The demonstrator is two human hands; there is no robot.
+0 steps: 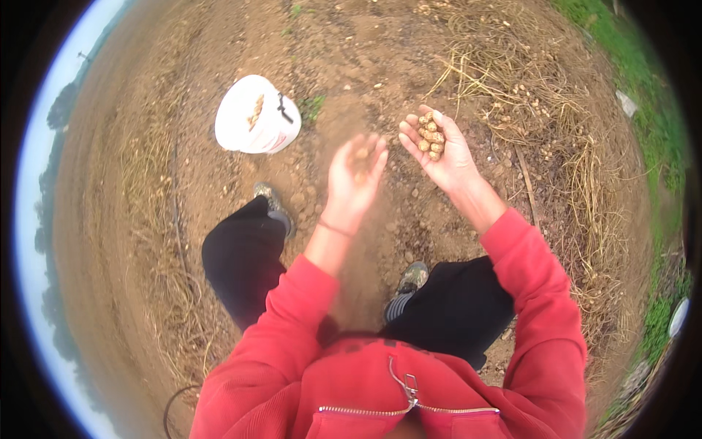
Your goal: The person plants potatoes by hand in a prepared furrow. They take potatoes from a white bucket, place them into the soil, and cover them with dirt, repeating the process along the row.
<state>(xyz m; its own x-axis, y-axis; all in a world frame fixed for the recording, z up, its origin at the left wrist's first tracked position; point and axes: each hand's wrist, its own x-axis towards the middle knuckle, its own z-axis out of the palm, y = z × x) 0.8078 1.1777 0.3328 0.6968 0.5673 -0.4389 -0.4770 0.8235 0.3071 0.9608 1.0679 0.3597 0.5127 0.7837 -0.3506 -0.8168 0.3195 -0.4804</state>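
Observation:
My right hand (439, 145) is palm up, its fingers curled around several unshelled peanuts (431, 135). Beside it, my left hand (357, 173) is blurred, with the fingers bent around what look like a few more peanuts (360, 160). The two hands are apart, above bare soil between my feet. Up and to the left of them, a white plastic bucket (284, 131) stands on the ground. Some peanuts (255, 112) show inside it; its depth and the rest of its inside are hard to make out.
Dried peanut plants (493, 60) with pods lie along the right side. More dry stalks (148, 219) run along the left, by a thin dark line (175, 219). A stick (527, 184) lies right of my right hand. Green grass (647, 120) borders the soil.

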